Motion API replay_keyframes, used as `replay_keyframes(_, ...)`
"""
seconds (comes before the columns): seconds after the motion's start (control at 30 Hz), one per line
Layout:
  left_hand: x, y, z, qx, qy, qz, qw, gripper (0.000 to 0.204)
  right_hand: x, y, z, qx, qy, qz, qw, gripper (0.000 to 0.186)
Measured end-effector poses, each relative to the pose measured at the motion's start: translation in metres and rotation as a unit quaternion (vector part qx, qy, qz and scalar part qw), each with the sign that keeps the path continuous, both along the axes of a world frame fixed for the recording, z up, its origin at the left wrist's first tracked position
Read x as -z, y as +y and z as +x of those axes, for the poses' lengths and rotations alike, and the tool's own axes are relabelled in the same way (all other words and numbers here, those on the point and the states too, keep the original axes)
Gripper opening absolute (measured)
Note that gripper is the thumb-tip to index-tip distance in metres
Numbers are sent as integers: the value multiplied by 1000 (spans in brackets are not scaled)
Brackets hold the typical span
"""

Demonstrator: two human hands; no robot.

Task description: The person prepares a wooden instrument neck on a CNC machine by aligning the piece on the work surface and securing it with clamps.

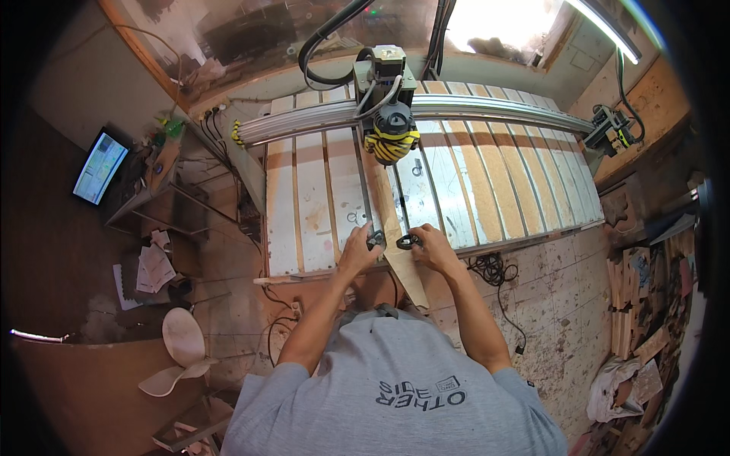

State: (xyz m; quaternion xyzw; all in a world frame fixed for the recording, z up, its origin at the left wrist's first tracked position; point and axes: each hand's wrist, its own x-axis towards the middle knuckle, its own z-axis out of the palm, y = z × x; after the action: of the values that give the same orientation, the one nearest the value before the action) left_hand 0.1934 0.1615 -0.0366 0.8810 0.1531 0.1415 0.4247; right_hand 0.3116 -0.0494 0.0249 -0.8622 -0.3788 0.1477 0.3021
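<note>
A long wooden plank [403, 275] lies lengthwise on the slatted bed [308, 220] of a CNC router, its near end jutting past the front edge. On the plank's left, the fingers of my left hand [356, 251] are closed on a small black clamp [376, 240]. My right hand [435, 249] grips a second black clamp [407, 242], loop-shaped from above, at the plank's right side. Both clamps sit close to the bed's front edge. Above the plank's far part hangs the router spindle [392, 137], wrapped in yellow and black tape.
A metal gantry [487, 112] spans the bed. Small rings [417, 167] lie on the slats. Coiled black cable [494, 270] hangs at the front right. At left are a lit monitor [101, 167] and a white chair [182, 342]; wood offcuts [630, 296] are piled at right.
</note>
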Motion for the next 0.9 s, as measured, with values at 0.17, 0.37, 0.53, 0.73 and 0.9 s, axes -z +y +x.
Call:
replay_keyframes(0.17,2,8,0,33,55,-12,998,51,-15,12,-11,-61,-83,-72,992,62)
replay_keyframes(0.37,3,12,3,35,10,-52,998,38,26,16,-1,-81,-73,-40,993,67)
replay_keyframes(0.53,8,22,1,40,46,-154,986,38,25,28,-2,-77,-73,-40,994,69)
replay_keyframes(0.73,0,29,8,61,119,-286,949,42,25,37,-6,-35,-92,-53,994,66)
replay_keyframes(0.9,-10,28,25,101,143,-175,969,46,13,52,-2,-25,-76,-127,989,59)
